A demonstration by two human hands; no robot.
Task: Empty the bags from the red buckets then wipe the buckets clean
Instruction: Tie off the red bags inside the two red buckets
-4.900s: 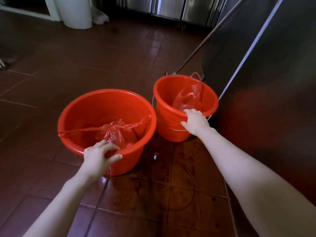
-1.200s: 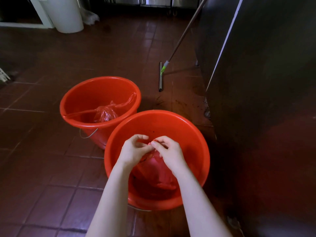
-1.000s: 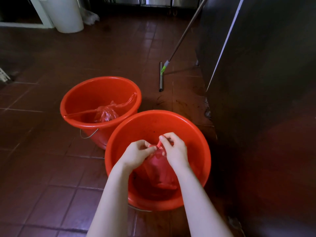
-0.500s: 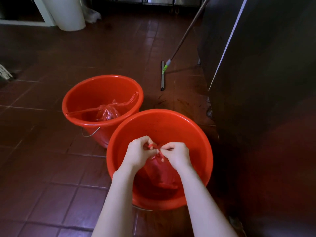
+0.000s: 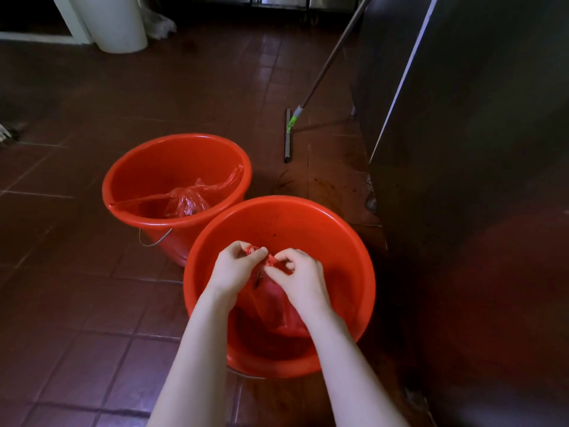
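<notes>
From the head camera, looking down, two red buckets stand on a brown tiled floor (image 5: 86,291). The nearer bucket (image 5: 311,226) sits low in the middle of the frame, just beside a tall steel cabinet (image 5: 480,155) on the right. Both forearms reach down into it. Inside it a red plastic bag (image 5: 277,312) hangs from the hands, its gathered top held about level with the rim and its body drooping toward the bottom. The left hand (image 5: 235,269) has its fingers curled and pinches the twisted neck of the bag. The right hand (image 5: 303,278) is close against it, fingers likewise curled and pinching the same knot from the other side. The farther bucket (image 5: 172,149) stands behind and to the left, its side close to the nearer one; whether they touch cannot be told. A second red bag (image 5: 187,203) lies in its bottom, tied, with its long handles stretched out to the rim on either side. A wire handle (image 5: 154,241) hangs down the front of this bucket. Beyond the buckets a floor squeegee (image 5: 288,134) rests on the tiles, its long pole leaning up toward the cabinet. A white bin (image 5: 118,24) stands at the top left.
</notes>
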